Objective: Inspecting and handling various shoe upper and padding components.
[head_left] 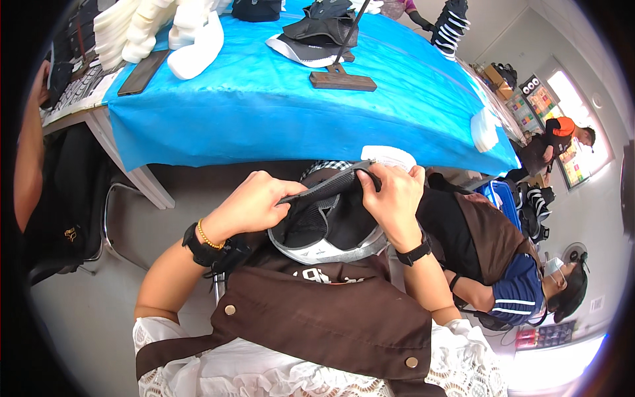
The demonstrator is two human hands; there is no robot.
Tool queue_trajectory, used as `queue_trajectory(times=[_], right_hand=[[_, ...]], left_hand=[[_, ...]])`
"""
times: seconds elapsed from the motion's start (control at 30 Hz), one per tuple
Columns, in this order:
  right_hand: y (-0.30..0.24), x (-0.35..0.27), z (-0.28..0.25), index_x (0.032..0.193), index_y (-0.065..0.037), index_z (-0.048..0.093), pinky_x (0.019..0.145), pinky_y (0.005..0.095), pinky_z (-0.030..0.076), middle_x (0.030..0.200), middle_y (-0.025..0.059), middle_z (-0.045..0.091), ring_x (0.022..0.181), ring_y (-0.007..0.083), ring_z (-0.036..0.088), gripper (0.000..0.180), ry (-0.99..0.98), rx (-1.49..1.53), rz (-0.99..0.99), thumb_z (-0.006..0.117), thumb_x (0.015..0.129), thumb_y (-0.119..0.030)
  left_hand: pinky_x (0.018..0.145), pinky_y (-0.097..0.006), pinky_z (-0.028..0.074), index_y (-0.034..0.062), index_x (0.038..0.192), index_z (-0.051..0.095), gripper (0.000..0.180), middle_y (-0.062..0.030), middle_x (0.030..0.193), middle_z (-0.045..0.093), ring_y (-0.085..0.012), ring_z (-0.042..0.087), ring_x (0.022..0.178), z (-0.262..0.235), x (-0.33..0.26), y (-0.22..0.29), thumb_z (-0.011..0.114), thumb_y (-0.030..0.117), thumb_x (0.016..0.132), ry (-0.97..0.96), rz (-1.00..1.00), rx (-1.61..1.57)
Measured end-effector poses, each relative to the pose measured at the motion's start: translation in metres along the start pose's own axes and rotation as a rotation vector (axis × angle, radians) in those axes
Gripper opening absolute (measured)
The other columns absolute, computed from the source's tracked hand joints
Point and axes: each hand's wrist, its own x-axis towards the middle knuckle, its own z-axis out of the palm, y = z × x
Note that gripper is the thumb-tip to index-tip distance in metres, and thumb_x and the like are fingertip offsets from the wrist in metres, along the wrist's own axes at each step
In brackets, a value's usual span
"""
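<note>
Over my lap I hold a black cap (304,228) with its inside facing up and a pale grey band along its lower edge. My left hand (250,204) is closed, pinching the left end of the cap's dark mesh edge. On the other end of that edge my right hand (395,198) is closed, thumb bent over the fabric. The stretch of edge between my hands is drawn up at a slant. A white curved piece (389,156) shows just behind my right hand, by the table edge; whether I touch it, I cannot tell.
Ahead stands a table with a blue cover (423,99). On it are stacked caps (317,33), a wooden stand (344,81) with a rod, white curved pieces (196,49) and a dark bar (143,73). A masked person (522,291) sits close at right, near a blue crate (504,200); another's arm is at left.
</note>
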Motion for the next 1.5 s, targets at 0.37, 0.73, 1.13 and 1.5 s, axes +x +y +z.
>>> queue_trajectory(times=[0.37,0.73,1.13,1.5], right_hand=[[0.012,-0.010,-0.015,0.087,-0.006,0.071,0.063,0.0412,0.048,0.067,0.0145,0.064,0.067,0.0331,0.066,0.026,-0.392,0.204,0.187,0.072,0.091,-0.032],[-0.010,0.017,0.000,0.088,-0.002,0.061,0.059,0.0383,0.044,0.066,0.0159,0.055,0.057,0.0255,0.057,0.019,-0.286,0.649,0.231,0.062,0.099,-0.018],[-0.001,0.037,-0.019,0.092,0.000,0.064,0.065,0.0490,0.050,0.075,0.0257,0.064,0.076,0.0442,0.067,0.028,-0.458,0.436,0.044,0.069,0.094,-0.027],[0.001,-0.030,0.008,0.158,-0.002,0.026,0.123,0.0521,0.016,0.162,0.0264,0.024,0.151,0.0421,0.024,0.087,0.104,0.559,0.165,0.070,0.092,-0.038]], left_hand=[[0.066,-0.041,0.054,0.0063,0.118,0.068,0.046,-0.0221,0.082,0.068,-0.0391,0.069,0.072,0.003,-0.006,-0.001,0.059,-0.005,0.074,0.128,-0.081,0.045],[0.071,-0.054,0.052,-0.0024,0.095,0.058,0.036,-0.0249,0.077,0.067,-0.0473,0.067,0.083,0.007,0.038,0.018,0.078,0.027,0.086,0.164,-0.176,0.308],[0.063,-0.053,0.050,0.0019,0.089,0.062,0.033,-0.0213,0.069,0.064,-0.0458,0.065,0.074,0.025,0.030,-0.001,0.065,0.033,0.098,0.281,-0.129,0.214],[0.066,-0.031,0.042,-0.0034,0.096,0.067,0.043,-0.0002,0.074,0.058,-0.0085,0.047,0.074,0.021,0.038,-0.017,0.059,0.038,0.106,0.582,-0.335,-0.350]])
